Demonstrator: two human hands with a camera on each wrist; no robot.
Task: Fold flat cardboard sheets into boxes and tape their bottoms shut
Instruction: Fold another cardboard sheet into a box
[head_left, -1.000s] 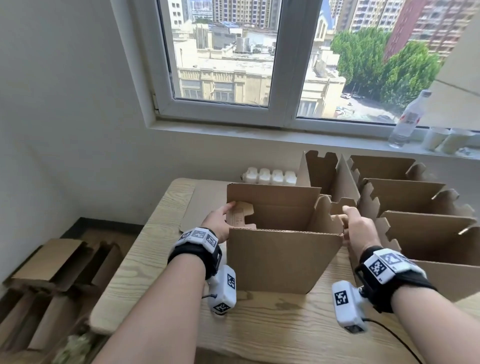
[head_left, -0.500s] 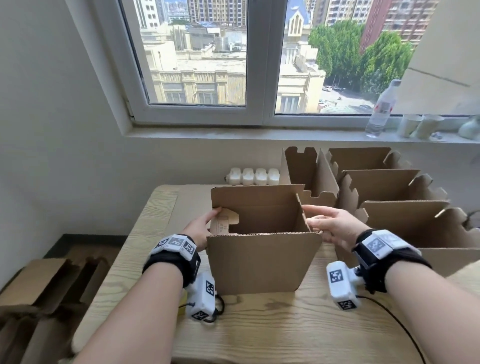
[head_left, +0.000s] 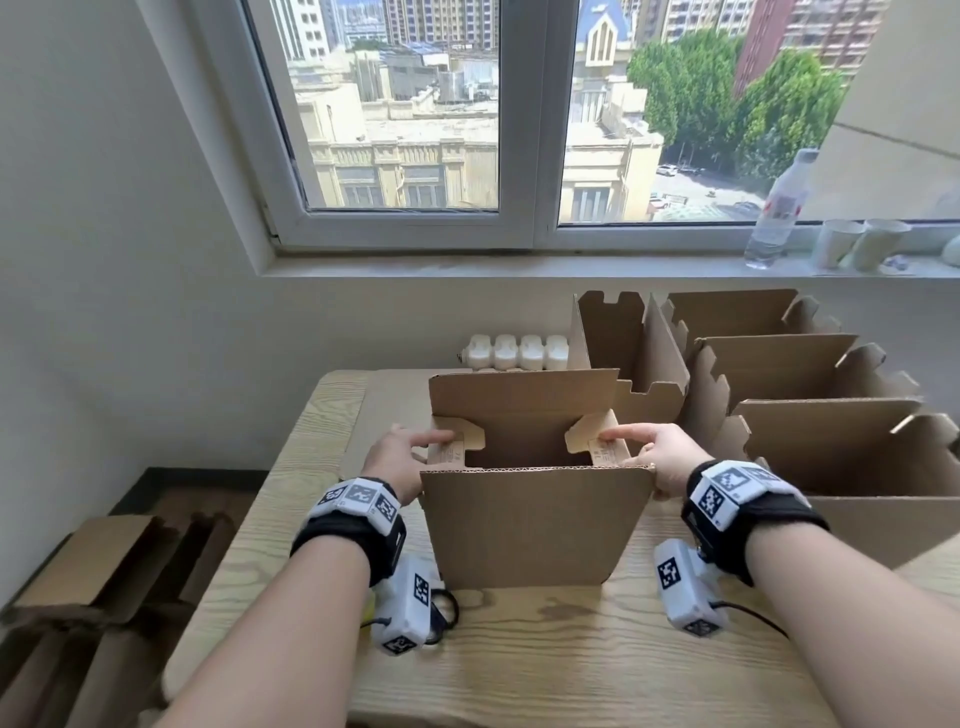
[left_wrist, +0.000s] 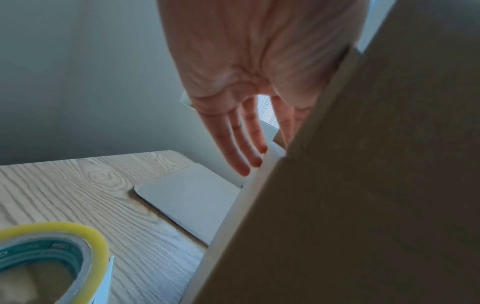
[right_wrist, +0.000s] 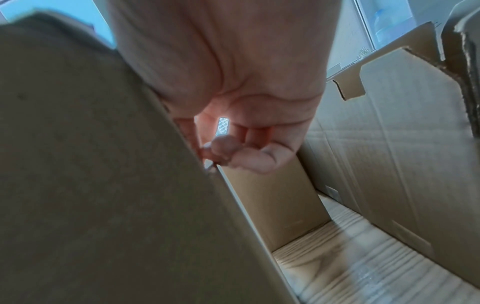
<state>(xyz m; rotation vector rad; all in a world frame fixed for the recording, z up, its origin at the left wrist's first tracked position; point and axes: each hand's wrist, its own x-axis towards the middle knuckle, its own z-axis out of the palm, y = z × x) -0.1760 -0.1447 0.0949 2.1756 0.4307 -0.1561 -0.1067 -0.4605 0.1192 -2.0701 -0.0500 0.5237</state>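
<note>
Head view: near the front edge of the wooden table (head_left: 519, 654) stands the open cardboard box (head_left: 524, 525). The left hand (head_left: 397, 460) presses its left flap (head_left: 457, 441) inward with straight fingers (left_wrist: 241, 139) held together. The right hand (head_left: 662, 457) presses the right flap (head_left: 597, 441) with index finger extended, other fingers (right_wrist: 257, 156) curled. Behind stand folded boxes (head_left: 769, 364).
</note>
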